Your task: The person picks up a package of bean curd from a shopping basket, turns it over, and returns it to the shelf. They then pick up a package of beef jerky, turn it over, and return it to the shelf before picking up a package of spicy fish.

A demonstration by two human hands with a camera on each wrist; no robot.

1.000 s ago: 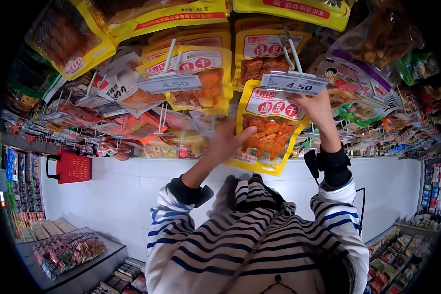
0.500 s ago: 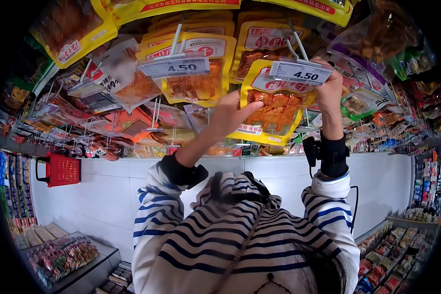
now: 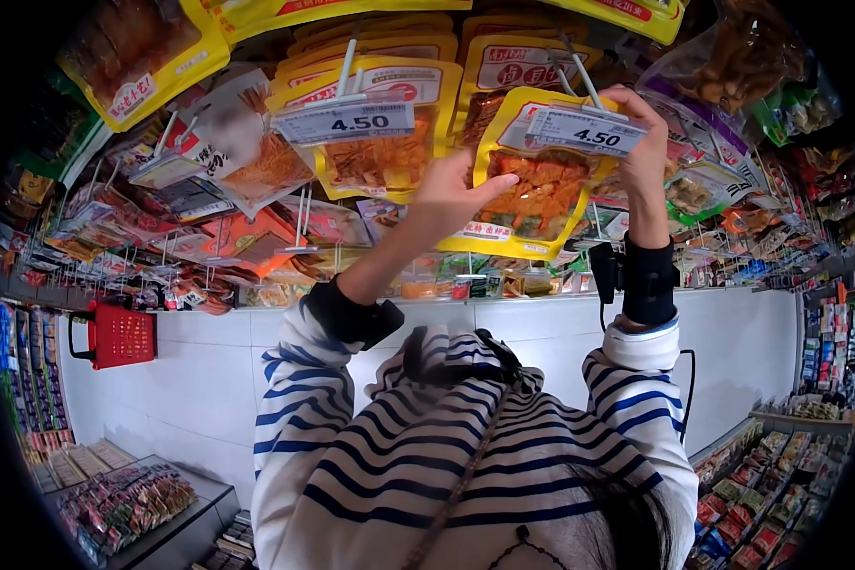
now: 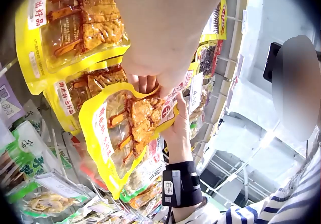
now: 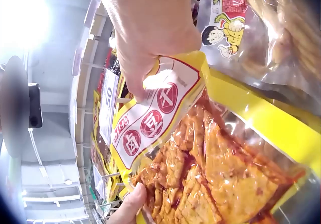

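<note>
A yellow-edged snack packet [image 3: 534, 198] hangs at the front of a hook, its top behind a 4.50 price tag [image 3: 587, 129]. The left hand [image 3: 446, 201] pinches the packet's left edge, thumb across its front and fingers behind. At the packet's upper right corner, beside the tag, the right hand [image 3: 642, 152] grips with bent fingers. In the right wrist view the right thumb lies on the printed top of the packet [image 5: 195, 158], and the left thumb [image 5: 131, 202] touches its lower edge. The left wrist view shows both hands on the packet [image 4: 131, 128].
Similar yellow packets [image 3: 389, 123] hang to the left behind another 4.50 tag [image 3: 347, 123]. Rows of other hanging snacks surround them. A red basket [image 3: 122, 335] stands on the white floor [image 3: 199, 399] at left, and a low display of packets [image 3: 128, 503] is at lower left.
The packet and both hands have moved up in the head view, with the packet's top now behind the tag. Both hands still hold it.
</note>
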